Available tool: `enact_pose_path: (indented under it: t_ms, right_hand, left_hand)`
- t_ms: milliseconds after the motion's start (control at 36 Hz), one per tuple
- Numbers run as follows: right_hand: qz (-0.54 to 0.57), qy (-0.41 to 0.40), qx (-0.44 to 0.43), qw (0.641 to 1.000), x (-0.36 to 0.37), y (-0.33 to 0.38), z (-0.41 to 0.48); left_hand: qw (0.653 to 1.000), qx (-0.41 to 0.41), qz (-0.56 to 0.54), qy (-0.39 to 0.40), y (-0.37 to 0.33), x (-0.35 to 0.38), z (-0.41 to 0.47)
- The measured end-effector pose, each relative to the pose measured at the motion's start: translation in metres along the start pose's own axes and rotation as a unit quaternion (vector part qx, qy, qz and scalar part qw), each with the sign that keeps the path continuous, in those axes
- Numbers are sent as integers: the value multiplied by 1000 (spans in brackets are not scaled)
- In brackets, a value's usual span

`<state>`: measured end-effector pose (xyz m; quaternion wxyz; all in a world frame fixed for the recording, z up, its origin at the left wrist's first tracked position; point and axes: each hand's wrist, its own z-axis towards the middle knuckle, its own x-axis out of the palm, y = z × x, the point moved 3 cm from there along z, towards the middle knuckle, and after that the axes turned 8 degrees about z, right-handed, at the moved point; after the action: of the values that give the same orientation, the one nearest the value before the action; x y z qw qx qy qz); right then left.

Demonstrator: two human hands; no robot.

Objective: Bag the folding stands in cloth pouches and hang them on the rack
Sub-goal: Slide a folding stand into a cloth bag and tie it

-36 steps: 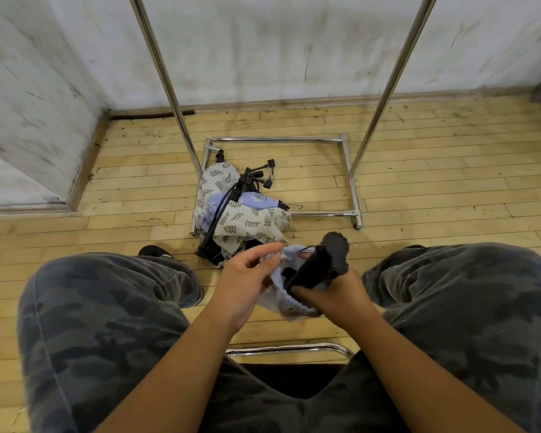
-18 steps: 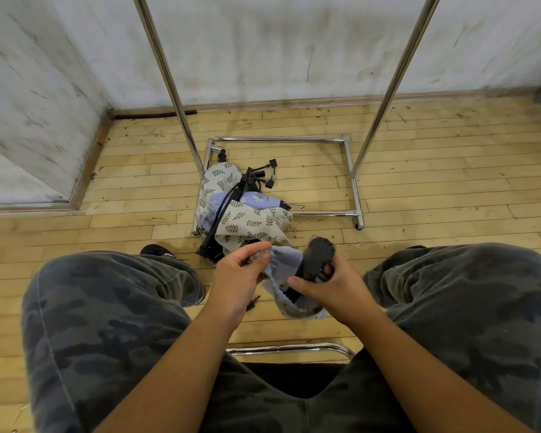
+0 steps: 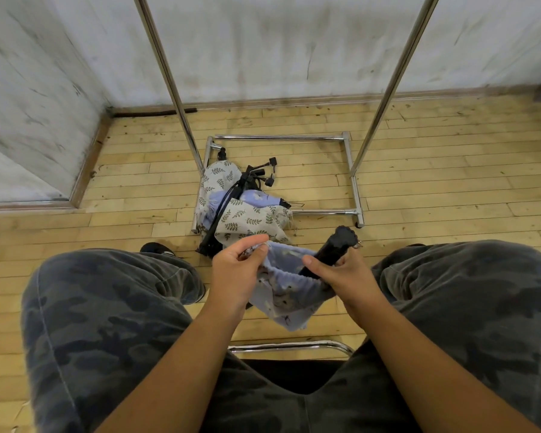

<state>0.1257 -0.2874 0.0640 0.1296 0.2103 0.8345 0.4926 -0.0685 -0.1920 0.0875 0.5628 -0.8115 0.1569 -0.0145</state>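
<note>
Change: since half a second ago the folding stand (image 3: 336,250) has swung its upper end rightward, away from the left hand (image 3: 235,273), and the pouch (image 3: 289,296) mouth is drawn wider between that hand and the right hand (image 3: 345,276).
Folding stand: black, folded into one thick bar with a blunt, knobbly top. It tilts up and to the right, its lower part sunk in the pouch mouth and its top standing clear above the right fingers.
Pouch: pale blue cloth with a small dark print and a gathered rim. It hangs limp below both sets of fingers, between the knees.
Right hand: fingers and thumb curl round the stand's shaft just at the pouch rim.
Left hand: thumb and forefinger pinch the far left edge of the rim; the other fingers are loosely bent.
Pile (image 3: 247,218): on the floor just beyond the left fingertips. It holds leaf-print and blue pouches with black stands, lying over the rack's near left corner.
Rack (image 3: 278,138): chrome base frame on the wooden floor (image 3: 450,182), two uprights rising beyond the fingers.
Chair rail (image 3: 291,345): chrome, below the wrists.
</note>
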Motion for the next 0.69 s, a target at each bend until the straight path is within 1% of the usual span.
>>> enact_pose_path:
  t_ms: [56,111,194,306,361,417,528,583,694]
  right_hand:
    - [12,11,2,1000,-1,-2,2]
    - [26,13,-6,1000,-1,-3,3]
    - [79,0,-29,996,-1,6,-3]
    - [129,-8,-57,990,-1,20,-8]
    - [123,-20,-65,990,-4,21,-6]
    - [110,-31,-72,991,-9,18,-3]
    - [122,17,-60,991,-10,19,-3]
    - [82,27,-53,995,-8,22,-7]
    - [31,12,-39,999,-3,23,-13]
  left_hand:
    - [1000,-1,-3,-2,0,1,1]
    - [999,-17,-20,21,1,2,1]
    - [997,-41,-33,58,5,1,2]
    - [995,-53,-35,72,7,1,1]
    - [995,-53,-38,77,6,4,0]
    - [997,-33,-15,74,5,5,-1]
    - [998,-5,11,58,2,7,-2]
    - [998,-1,15,56,2,6,-1]
    - [998,-5,14,63,2,4,0]
